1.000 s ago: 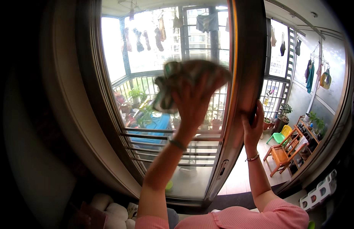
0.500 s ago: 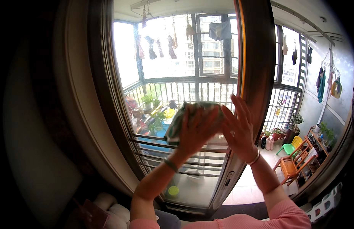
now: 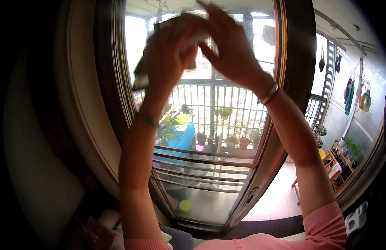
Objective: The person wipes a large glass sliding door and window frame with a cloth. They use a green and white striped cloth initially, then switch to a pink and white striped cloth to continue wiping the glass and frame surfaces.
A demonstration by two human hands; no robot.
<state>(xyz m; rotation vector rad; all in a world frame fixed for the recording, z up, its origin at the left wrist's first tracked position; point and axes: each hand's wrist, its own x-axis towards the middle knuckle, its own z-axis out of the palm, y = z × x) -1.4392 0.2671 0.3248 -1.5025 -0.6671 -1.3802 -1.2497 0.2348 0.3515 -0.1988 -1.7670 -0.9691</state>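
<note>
A dark green cloth (image 3: 139, 76) is bunched at my left hand (image 3: 163, 58), which is raised high in front of a glass door (image 3: 214, 204), toward its upper left. Motion blurs the fingers and the cloth, and part of the cloth is hidden behind the hand. Close beside it, to the right, my right hand (image 3: 234, 52) is lifted with thumb and fingers apart and nothing visible in its grasp. Its fingertips reach toward the cloth; whether they touch it I cannot tell.
The door's dark frame (image 3: 296, 75) stands upright on the right, with a handle (image 3: 252, 194) low down. Beyond are a balcony with a railing, potted plants (image 3: 223, 111), a blue-covered surface (image 3: 180, 139), hanging laundry (image 3: 349, 98) and a wooden shelf (image 3: 349, 164). Cushions lie at lower left.
Both hands have moved up, and the left hand has carried the cloth from the middle of the glass toward its upper left. The view has shifted slightly.
</note>
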